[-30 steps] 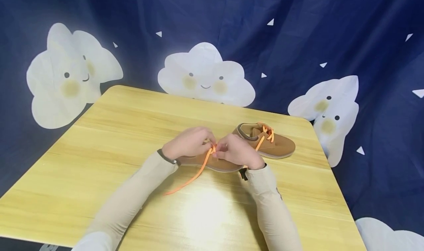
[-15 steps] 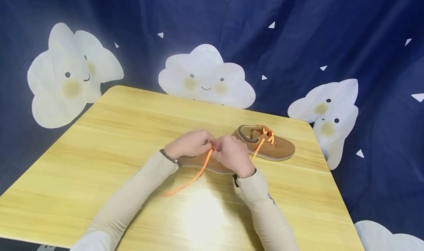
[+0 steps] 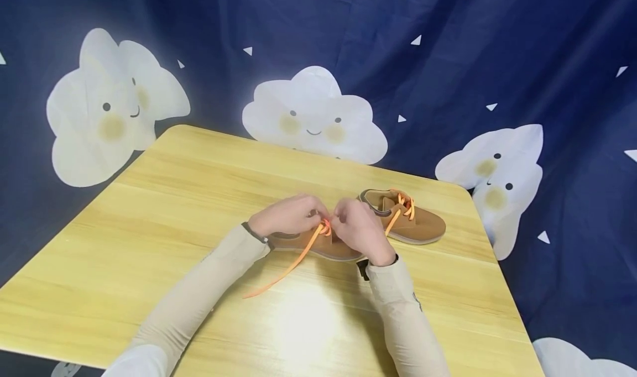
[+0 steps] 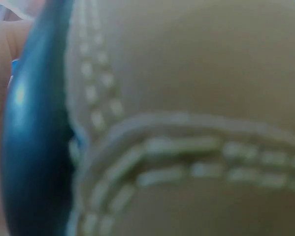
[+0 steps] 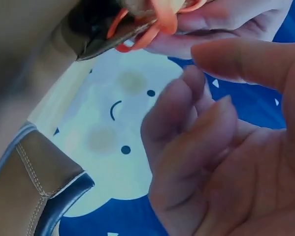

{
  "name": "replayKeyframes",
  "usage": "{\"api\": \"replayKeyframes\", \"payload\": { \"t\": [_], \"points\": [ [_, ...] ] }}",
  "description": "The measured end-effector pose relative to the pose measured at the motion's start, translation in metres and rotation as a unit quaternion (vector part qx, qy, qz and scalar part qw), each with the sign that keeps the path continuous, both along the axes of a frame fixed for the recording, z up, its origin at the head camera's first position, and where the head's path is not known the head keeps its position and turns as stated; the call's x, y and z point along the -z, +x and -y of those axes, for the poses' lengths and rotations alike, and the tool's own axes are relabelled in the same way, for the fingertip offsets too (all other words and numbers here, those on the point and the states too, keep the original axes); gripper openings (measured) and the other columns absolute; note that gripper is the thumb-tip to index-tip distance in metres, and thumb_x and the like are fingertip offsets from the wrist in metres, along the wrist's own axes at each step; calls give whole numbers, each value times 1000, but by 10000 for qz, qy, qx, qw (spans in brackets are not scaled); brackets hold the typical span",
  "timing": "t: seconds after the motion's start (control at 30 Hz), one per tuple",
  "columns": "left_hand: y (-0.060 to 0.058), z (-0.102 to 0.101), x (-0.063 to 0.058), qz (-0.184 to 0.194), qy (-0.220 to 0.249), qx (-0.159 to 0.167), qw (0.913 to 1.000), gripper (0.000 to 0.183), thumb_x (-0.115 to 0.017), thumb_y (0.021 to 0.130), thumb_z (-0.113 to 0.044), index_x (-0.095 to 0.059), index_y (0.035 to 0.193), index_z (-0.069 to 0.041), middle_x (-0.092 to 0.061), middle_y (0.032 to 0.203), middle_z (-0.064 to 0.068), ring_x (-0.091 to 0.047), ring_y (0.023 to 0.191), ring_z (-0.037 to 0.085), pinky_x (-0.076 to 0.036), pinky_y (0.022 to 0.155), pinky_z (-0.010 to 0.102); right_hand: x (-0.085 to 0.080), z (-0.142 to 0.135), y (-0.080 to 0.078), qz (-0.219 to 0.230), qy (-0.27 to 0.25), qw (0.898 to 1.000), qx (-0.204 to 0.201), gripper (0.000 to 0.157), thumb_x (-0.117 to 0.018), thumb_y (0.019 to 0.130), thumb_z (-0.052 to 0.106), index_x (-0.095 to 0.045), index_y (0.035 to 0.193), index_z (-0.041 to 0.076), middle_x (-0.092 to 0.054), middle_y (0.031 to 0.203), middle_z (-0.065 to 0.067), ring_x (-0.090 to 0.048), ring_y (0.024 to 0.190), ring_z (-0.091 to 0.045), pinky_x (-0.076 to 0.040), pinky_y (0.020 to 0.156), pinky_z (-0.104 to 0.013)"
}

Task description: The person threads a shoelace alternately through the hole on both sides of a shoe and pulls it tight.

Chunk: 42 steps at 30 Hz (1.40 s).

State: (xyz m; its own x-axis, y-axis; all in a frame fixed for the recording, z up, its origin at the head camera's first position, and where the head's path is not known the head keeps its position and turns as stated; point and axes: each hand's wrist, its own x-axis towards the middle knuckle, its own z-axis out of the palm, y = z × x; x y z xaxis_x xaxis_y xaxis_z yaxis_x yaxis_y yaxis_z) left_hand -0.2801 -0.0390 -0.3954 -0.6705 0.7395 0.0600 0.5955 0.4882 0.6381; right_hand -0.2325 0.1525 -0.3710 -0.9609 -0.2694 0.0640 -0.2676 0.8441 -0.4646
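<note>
A brown shoe (image 3: pixel 340 250) with an orange shoelace (image 3: pixel 298 258) lies mid-table, partly behind both hands. My left hand (image 3: pixel 286 215) pinches the lace near its knot; one long lace end trails toward the front left. To the right of the knot is my right hand (image 3: pixel 362 228). In the right wrist view, the right hand's bent fingers (image 5: pixel 186 152) and thumb show no lace between them, and the left hand (image 5: pixel 226 24) is behind the orange loops (image 5: pixel 164 22). Stitched brown leather (image 4: pixel 201 73) and a dark collar (image 4: pixel 34 132) fill much of the left wrist view.
A second brown shoe (image 3: pixel 423 225) with orange laces stands behind and right of the hands, its toe pointing right. The wooden table (image 3: pixel 164 200) has rounded far corners. Behind it hangs a dark blue curtain (image 3: pixel 398 12) with white clouds.
My right hand dipped in close to the knot, then drew back slightly to the right, so the orange loops at the knot show again. The left hand has stayed almost in place.
</note>
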Motion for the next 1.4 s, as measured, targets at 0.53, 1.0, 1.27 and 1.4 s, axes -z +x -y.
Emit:
{"api": "replayKeyframes", "payload": {
  "t": [0.53,1.0,1.27,1.4],
  "points": [
    [-2,2,3,-3,-3,-24,10000,27,-50,99,-6,-76,100,-13,-67,89,0,-48,58,4,-40,56,19,12,21,11,-1030,1302,9861,-85,22,-71,91,9,-57,74,12,-49,59,1,-44,49,-15,-37,43,-31],
    [27,3,-25,-1206,-633,-816,9873,17,-58,98,-14,-71,87,-12,-64,85,-3,-56,75,9,-50,67,26,-4,-26,-9,91,-116,9985,-525,13,-59,100,3,-72,100,-2,-72,94,-15,-65,80,-22,-56,77,-41],
    [77,-17,-23,-2477,-2458,-1306,9280,33,-80,89,-42,-65,73,-17,-59,66,-5,-50,57,9,-47,48,27,10,-36,-21,1448,835,9700,-1768,29,-77,92,15,-66,114,0,-67,106,-12,-63,94,-25,-52,81,-39],
    [80,-28,-5,-2997,-2370,-1707,9082,21,-84,86,-29,-71,76,-16,-66,67,-5,-49,53,7,-48,46,26,15,-36,-19,1690,852,9665,-1731,64,-88,82,23,-58,133,0,-65,128,-17,-63,115,-31,-53,95,-45]
  ]
}}
